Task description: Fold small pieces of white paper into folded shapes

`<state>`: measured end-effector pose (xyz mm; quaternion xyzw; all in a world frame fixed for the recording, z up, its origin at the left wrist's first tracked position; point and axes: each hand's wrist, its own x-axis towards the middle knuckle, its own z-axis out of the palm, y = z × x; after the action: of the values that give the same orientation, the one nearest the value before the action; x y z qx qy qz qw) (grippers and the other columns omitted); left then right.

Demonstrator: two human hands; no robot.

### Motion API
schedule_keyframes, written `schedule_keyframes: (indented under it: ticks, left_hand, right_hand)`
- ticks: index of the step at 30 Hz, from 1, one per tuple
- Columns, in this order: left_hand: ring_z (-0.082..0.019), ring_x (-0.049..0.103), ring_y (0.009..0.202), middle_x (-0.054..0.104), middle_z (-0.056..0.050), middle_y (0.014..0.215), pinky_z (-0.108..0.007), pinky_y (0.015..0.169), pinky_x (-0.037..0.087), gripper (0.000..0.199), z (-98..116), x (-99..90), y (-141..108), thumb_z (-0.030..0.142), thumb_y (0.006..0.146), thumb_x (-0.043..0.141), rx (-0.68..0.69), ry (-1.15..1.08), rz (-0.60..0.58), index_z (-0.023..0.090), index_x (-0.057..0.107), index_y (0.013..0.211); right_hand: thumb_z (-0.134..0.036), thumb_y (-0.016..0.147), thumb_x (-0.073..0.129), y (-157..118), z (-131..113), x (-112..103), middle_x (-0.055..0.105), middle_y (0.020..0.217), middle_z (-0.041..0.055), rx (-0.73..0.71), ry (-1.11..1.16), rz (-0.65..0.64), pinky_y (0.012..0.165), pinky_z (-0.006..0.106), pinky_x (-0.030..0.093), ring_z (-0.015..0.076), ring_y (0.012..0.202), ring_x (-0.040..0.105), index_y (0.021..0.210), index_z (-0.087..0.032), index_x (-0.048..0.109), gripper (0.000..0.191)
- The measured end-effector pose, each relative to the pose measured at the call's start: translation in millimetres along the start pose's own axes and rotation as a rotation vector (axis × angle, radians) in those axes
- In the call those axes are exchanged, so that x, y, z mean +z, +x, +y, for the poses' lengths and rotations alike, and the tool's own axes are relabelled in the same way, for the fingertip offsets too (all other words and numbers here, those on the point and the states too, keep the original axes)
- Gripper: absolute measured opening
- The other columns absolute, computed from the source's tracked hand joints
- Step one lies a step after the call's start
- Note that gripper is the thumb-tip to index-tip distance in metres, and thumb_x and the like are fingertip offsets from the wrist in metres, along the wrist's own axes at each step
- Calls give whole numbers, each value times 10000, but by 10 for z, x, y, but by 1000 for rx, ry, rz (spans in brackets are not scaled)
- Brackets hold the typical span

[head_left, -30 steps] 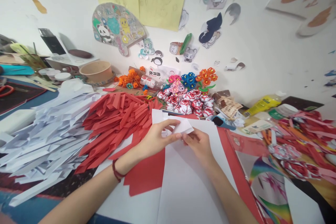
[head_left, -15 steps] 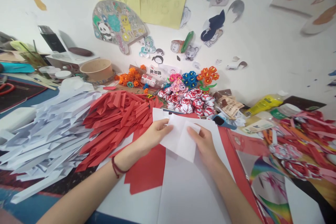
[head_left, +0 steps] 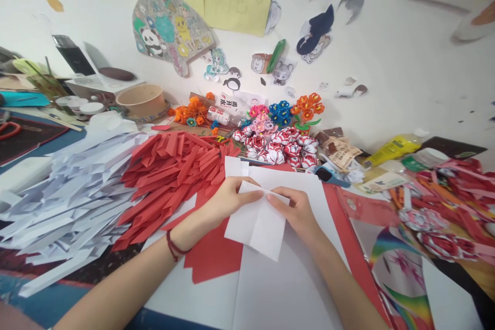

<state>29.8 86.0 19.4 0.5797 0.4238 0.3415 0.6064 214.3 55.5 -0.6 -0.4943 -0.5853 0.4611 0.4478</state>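
Note:
A small white paper square (head_left: pixel 255 227) with a crease down its middle is held up over large white sheets (head_left: pixel 286 289). My left hand (head_left: pixel 232 198) pinches its upper left part, thumb on the front and fingers behind. On the upper right, my right hand (head_left: pixel 296 209) grips it the same way, the two thumb tips almost meeting at the top edge. Under my left forearm lie red paper sheets (head_left: pixel 216 258). Folded red strips (head_left: pixel 174 175) are heaped to the left, beside a pile of folded white strips (head_left: pixel 77 191).
Red-and-white paper flowers (head_left: pixel 282 147) stand at the back, near orange flowers (head_left: pixel 191 112) and a tan bowl (head_left: pixel 141 100). A blue object (head_left: pixel 331 177), a yellow bottle (head_left: pixel 394 149) and ribbons (head_left: pixel 456 185) lie right. Red-handled scissors (head_left: pixel 10 128) rest far left.
Both thumbs have come closer together at the paper's top edge. The paper's lower part now hangs lower and nearer to me, with more of its face showing.

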Motion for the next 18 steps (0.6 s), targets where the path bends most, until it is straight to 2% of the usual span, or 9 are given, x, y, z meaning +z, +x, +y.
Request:
schedule_keyframes:
  ticks: [3,8,13,18]
  left_hand:
    - [-190,635,742,697,-59,818,-259,639,477,217,-3,-4,15,354,734,683,37,61,14,147,694,798]
    - [-198,633,829,709,-41,840,-283,788,463,155,19,-7,20,315,751,659,136,185,15,168,707,761]
    - [-177,631,802,702,-26,808,-260,772,447,119,17,-6,13,266,760,648,152,220,18,162,706,754]
    - [-174,632,802,704,-24,810,-259,775,440,110,-23,-10,20,257,766,650,175,275,23,161,704,763]
  right_hand:
    - [-390,792,669,-10,8,0,694,787,47,-10,-4,-32,658,279,487,213,764,636,764,-168,708,227]
    - [-381,800,656,-23,6,-3,698,789,38,-22,-36,-72,677,269,482,203,765,634,763,-170,707,220]
    - [-391,812,638,-14,12,4,697,790,38,-22,-62,-63,682,270,475,207,773,632,764,-175,709,232]
    - [-382,847,595,-10,11,7,671,773,30,-6,-84,-112,648,251,441,187,752,602,772,-169,701,249]
